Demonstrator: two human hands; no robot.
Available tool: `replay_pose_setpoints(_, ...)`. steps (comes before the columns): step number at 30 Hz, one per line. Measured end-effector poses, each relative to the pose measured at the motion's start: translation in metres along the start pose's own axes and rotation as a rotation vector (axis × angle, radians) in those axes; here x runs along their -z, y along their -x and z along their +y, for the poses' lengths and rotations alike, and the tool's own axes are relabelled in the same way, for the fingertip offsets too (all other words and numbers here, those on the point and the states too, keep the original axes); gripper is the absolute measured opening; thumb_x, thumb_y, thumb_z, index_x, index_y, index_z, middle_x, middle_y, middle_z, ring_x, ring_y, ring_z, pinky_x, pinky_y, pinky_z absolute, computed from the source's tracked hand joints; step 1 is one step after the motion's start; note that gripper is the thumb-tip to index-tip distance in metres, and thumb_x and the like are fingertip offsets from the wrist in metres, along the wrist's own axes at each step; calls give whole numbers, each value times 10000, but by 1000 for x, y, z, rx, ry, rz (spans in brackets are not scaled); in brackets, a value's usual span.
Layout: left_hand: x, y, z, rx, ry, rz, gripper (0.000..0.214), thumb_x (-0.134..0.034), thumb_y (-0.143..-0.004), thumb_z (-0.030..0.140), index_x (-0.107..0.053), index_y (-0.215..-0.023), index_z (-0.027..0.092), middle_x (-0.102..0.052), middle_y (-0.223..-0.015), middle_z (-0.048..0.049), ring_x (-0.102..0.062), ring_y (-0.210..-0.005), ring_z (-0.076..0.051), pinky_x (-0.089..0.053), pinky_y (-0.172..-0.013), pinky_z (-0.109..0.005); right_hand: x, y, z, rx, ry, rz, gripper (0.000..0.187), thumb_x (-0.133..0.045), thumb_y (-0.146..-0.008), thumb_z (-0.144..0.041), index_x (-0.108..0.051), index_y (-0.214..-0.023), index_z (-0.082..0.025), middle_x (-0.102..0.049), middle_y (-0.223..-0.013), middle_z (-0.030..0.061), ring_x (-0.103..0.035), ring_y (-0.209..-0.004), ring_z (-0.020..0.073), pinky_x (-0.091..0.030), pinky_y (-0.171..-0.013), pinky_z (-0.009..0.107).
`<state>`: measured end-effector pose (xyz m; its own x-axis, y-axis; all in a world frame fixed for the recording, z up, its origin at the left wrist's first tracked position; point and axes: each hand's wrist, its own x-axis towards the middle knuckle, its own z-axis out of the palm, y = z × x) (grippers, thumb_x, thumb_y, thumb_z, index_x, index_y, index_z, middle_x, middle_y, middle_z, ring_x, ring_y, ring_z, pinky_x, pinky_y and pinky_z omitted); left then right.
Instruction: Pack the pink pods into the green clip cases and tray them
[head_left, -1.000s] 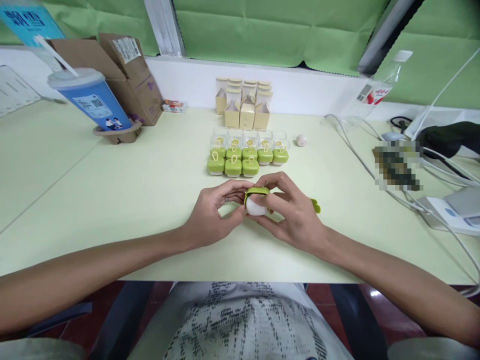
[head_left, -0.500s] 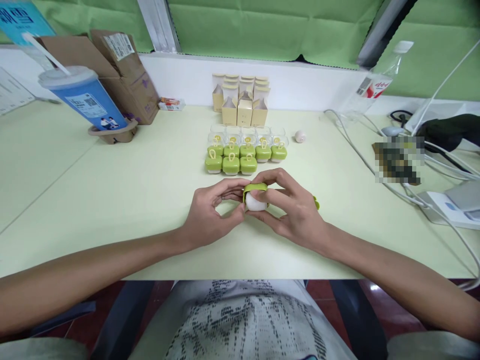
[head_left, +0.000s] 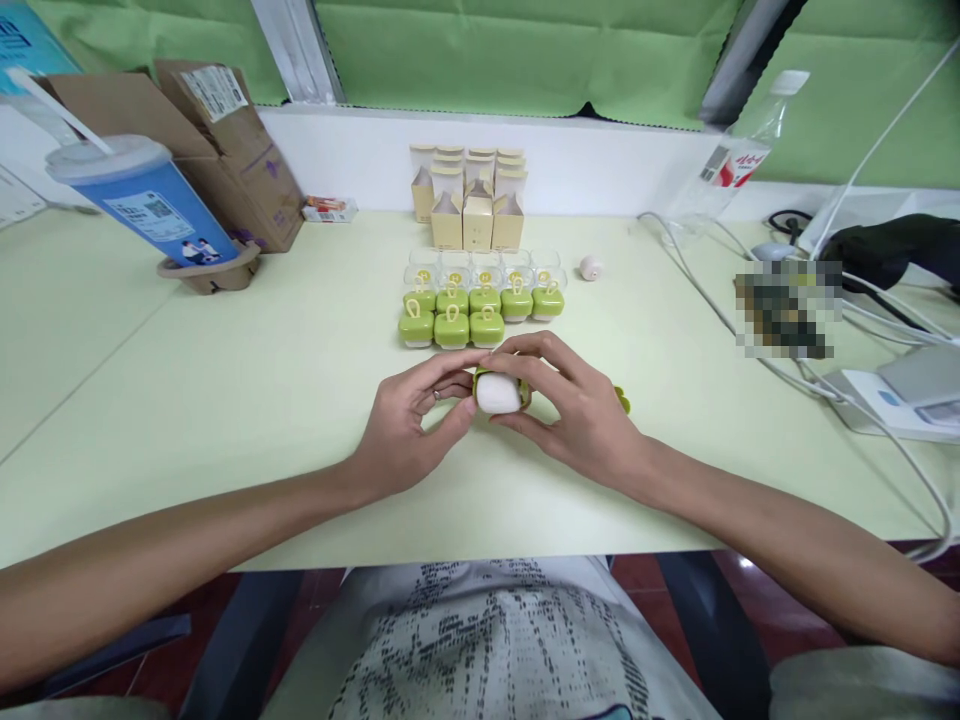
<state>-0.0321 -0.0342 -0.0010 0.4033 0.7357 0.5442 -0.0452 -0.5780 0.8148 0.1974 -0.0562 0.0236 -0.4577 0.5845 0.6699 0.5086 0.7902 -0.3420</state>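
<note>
Between my two hands, above the table, is a small rounded white case (head_left: 498, 393) with a green cover around its edges. My left hand (head_left: 420, 420) pinches it from the left, thumb low and fingertips on the upper edge. From the right, my right hand (head_left: 574, 405) grips it with fingers over the top and thumb underneath. A bit of a green piece (head_left: 622, 399) shows on the table behind my right hand. Beyond my hands stand rows of green-topped cases (head_left: 451, 328) with pale loops on them.
Clear plastic cups (head_left: 485, 275) line up behind the green cases, and open cream boxes (head_left: 478, 222) stand against the wall. A small pale ball (head_left: 590, 267) lies to their right. At left are a blue cup (head_left: 161, 215) and a cardboard box (head_left: 255, 180); at right, a bottle (head_left: 720, 165) and cables (head_left: 701, 290).
The white case has turned so more of its white face shows between the hands. My right fingers have shifted from across its front to its top edge. The view has shifted slightly.
</note>
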Motion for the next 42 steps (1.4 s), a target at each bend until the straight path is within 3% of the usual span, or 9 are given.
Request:
replay_pose_setpoints(6,3,-1,2,-269,-387,-38,540,-656,-1023,136,-629,-1536,302,-558,-1469,-127,-671,-1242,-228,-667,-990,-406,4,-1,3,-105,-43,45,444,-721,-920,-74,-690,-1333,-232,-726,-1271,93,-671,-776,153,-643,-689,336)
replay_pose_setpoints(11,2,2,15,-519,-641,14,320,-647,-901,31,-742,-1086,274,-632,-1288,-92,-567,-1290,-300,-594,-1018,-509,17,-9,11,-253,-46,128,380,-782,-853,-129,-729,-1222,-205,-732,-1137,66,-606,-709,135,-591,-631,310)
replay_pose_setpoints(16,2,-2,18,-512,-698,-42,647,-610,-932,108,-511,-1568,173,-673,-1468,-195,-478,-1513,-374,-519,-1150,-612,19,-8,11,-176,-24,78,461,-745,-817,-93,-719,-1261,-216,-729,-1186,70,-622,-765,153,-589,-678,321)
replay_pose_setpoints(18,3,-2,16,-561,-657,-53,596,-605,-899,65,-586,-1484,177,-784,-1163,-129,-593,-1405,-349,-542,-1082,-556,20,-7,12,-180,-6,67,458,-754,-818,-111,-722,-1260,-224,-736,-1213,75,-661,-845,183,-613,-731,343)
replay_pose_setpoints(21,4,-1,13,-616,-606,-75,379,-596,-833,8,-689,-1135,217,-674,-727,16,-728,-1000,-263,-531,-904,-449,25,-9,19,-240,25,105,387,-800,-840,-207,-733,-1221,-218,-744,-1154,77,-695,-923,222,-649,-769,375)
replay_pose_setpoints(25,2,0,9,-566,-614,-155,234,-584,-854,9,-656,-959,205,-689,-781,6,-703,-876,-211,-491,-806,-390,40,-12,39,-337,12,122,396,-784,-841,-221,-744,-1235,-215,-718,-1196,82,-730,-1017,243,-691,-873,406)
replay_pose_setpoints(31,1,-2,7,-555,-630,-191,233,-565,-864,13,-651,-942,215,-688,-761,8,-673,-827,-200,-435,-759,-372,56,-21,61,-325,91,-94,398,-778,-823,-198,-764,-1220,-209,-672,-1127,85,-687,-804,199,-630,-696,372)
replay_pose_setpoints(36,2,-1,3,-513,-619,-223,255,-544,-878,23,-665,-979,223,-719,-807,-10,-669,-846,-207,-479,-780,-381,58,-50,66,-299,270,-406,470,-755,-807,-123,-677,-1268,-175,-715,-1167,92,-678,-773,188,-545,-762,367)
replay_pose_setpoints(42,1,0,-1,-533,-611,-220,240,-545,-902,13,-658,-985,209,-730,-843,-25,-668,-847,-201,-496,-796,-384,50,-73,74,-273,346,-565,424,-746,-789,-82,-709,-1198,-186,-716,-1093,87,-666,-827,211,-497,-768,337)
